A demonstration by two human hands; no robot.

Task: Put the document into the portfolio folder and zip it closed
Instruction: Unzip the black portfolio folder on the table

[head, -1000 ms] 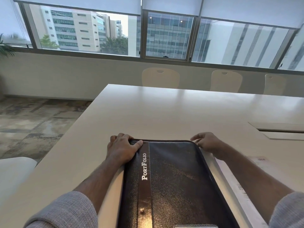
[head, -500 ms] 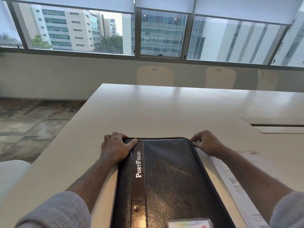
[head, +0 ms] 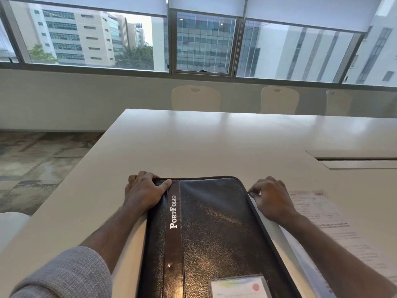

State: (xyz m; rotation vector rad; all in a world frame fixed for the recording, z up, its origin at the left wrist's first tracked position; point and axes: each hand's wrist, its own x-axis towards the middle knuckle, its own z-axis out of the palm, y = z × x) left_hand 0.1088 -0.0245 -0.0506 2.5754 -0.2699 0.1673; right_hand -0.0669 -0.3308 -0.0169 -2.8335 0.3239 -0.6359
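A black leather portfolio folder [head: 214, 233] with a brown stripe reading "PortFolio" lies closed on the white table [head: 214, 143] in front of me. My left hand [head: 144, 192] grips its far left corner, thumb lying on the cover. My right hand [head: 271, 200] is at the folder's right edge near the far corner, fingers curled and pinching the zipper pull [head: 249, 193] there. The printed document [head: 322, 224] lies flat on the table to the right of the folder, partly under my right forearm.
A card in a clear pocket [head: 238, 287] shows on the folder's near end. A recessed cable hatch [head: 352, 160] sits in the table at right. Three pale chairs [head: 195, 97] stand along the far side, under the windows. The table's left edge drops to the floor.
My right hand has slid from the folder's far right corner a little down its right edge toward me. The left hand has stayed on the far left corner. The view has tilted down slightly.
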